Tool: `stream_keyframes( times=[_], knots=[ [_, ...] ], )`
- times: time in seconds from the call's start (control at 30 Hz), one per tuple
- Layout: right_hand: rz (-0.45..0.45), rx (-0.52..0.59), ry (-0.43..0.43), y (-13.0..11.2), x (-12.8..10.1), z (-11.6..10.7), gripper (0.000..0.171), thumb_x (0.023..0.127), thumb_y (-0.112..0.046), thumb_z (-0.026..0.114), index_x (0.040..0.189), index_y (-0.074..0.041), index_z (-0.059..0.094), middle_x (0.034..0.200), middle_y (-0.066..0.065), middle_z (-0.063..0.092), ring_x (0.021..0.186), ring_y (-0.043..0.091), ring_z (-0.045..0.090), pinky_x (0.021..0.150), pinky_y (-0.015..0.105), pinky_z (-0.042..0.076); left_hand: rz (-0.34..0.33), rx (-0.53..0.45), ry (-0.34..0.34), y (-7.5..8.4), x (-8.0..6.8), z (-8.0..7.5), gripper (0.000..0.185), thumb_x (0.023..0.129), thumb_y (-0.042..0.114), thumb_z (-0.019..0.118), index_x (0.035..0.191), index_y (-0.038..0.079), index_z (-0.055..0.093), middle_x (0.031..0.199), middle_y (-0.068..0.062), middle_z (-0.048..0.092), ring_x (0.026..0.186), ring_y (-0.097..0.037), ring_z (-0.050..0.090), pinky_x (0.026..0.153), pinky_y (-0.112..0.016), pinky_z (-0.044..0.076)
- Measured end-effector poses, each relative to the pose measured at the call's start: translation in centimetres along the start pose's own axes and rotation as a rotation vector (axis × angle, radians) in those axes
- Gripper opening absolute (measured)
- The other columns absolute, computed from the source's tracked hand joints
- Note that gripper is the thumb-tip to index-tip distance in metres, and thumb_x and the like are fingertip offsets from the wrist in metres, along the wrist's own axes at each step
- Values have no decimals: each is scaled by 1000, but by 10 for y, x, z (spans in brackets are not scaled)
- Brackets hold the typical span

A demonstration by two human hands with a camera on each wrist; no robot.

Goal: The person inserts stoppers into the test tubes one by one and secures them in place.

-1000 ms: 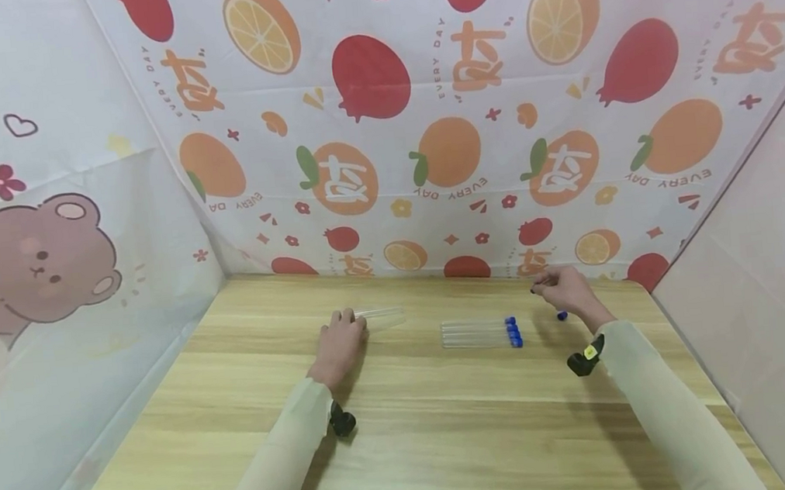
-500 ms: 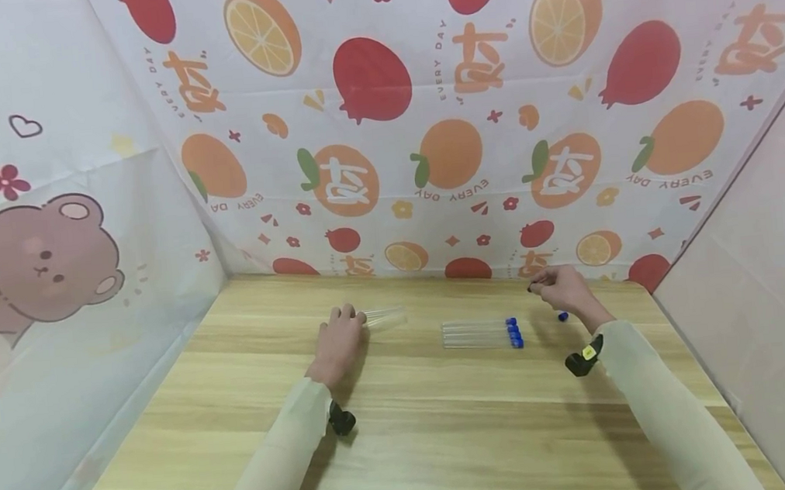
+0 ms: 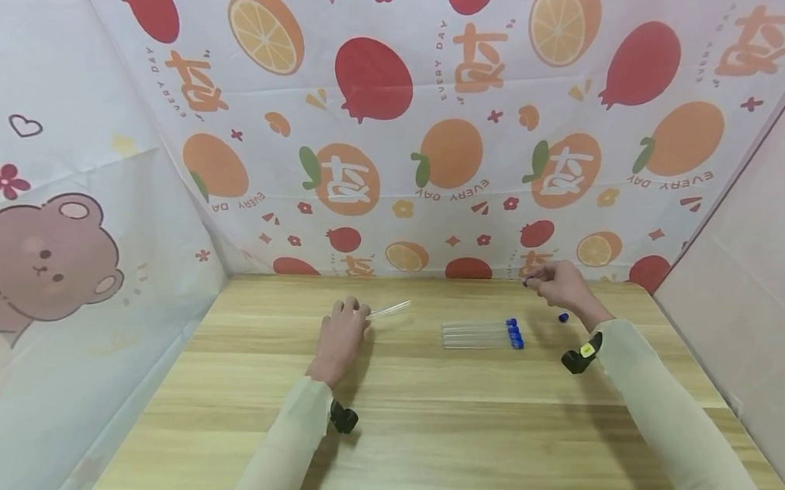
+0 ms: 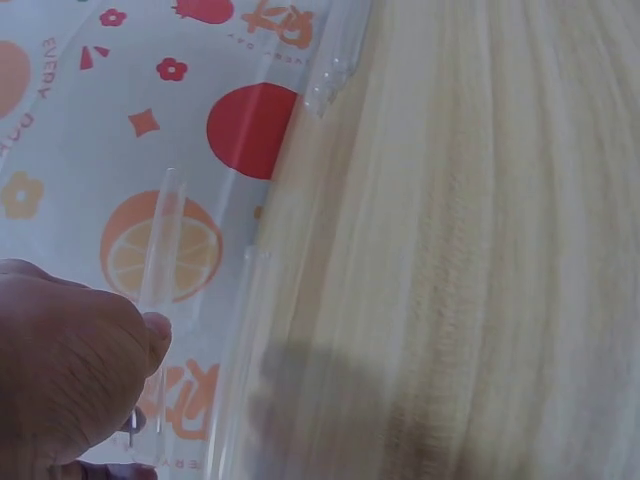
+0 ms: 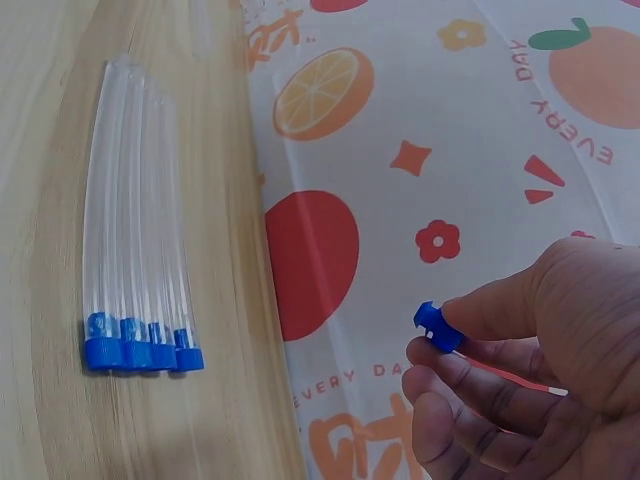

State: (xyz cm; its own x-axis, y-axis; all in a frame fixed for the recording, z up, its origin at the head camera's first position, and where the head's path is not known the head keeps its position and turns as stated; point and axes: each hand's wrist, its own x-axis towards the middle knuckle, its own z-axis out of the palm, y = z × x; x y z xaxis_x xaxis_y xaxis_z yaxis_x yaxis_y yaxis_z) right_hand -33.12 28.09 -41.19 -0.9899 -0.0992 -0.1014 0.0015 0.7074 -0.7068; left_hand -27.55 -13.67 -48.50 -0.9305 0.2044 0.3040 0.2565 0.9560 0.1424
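Blue cap (image 5: pixel 437 327) pinched in right hand (image 5: pixel 530 370), clear tube (image 4: pixel 160 262) in left hand (image 4: pixel 65 385)

A clear, uncapped tube (image 3: pixel 389 308) is pinched at one end by the left hand (image 3: pixel 341 336), lifted off the desk (image 3: pixel 409 430) and slanting up towards the capped tubes (image 3: pixel 480 334). A small blue cap (image 5: pixel 437 327) sits pinched between the thumb and fingers (image 5: pixel 470 385) of the right hand (image 3: pixel 563 286), held above the desk, just right of those capped tubes.

Capped tubes (image 3: pixel 480 334), loose blue cap (image 3: pixel 563 316)
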Motion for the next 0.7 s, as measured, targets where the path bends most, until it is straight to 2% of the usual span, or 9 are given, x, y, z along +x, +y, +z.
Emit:
stream_keyframes(
  times=[0.37, 0.5, 0.7],
  knots=[
    [-41, 18, 24, -9, -3, 2, 30, 103, -26, 59, 123, -6, 69, 113, 18, 72, 89, 21, 66, 71, 35, 60, 34, -4, 51, 7, 2, -7, 18, 99, 16, 65, 115, 8, 70, 120, -15, 65, 101, -32, 60, 69, -44, 59],
    [-48, 30, 26, -12, -2, 2, 32, 103, -28, 59, 124, -6, 67, 114, 18, 72, 93, 22, 66, 72, 35, 61, 64, 1, 87, 11, 2, -11, 17, 99, 15, 64, 114, 9, 70, 120, -15, 66, 100, -32, 62, 67, -43, 59],
    [-54, 32, 21, -17, -2, 2, 35, 103, -29, 58, 128, -6, 65, 112, 18, 72, 91, 22, 67, 70, 31, 60, 87, -8, 105, 19, 4, -17, 16, 100, 15, 63, 113, 8, 69, 120, -16, 66, 101, -33, 63, 67, -43, 59]
  ],
)
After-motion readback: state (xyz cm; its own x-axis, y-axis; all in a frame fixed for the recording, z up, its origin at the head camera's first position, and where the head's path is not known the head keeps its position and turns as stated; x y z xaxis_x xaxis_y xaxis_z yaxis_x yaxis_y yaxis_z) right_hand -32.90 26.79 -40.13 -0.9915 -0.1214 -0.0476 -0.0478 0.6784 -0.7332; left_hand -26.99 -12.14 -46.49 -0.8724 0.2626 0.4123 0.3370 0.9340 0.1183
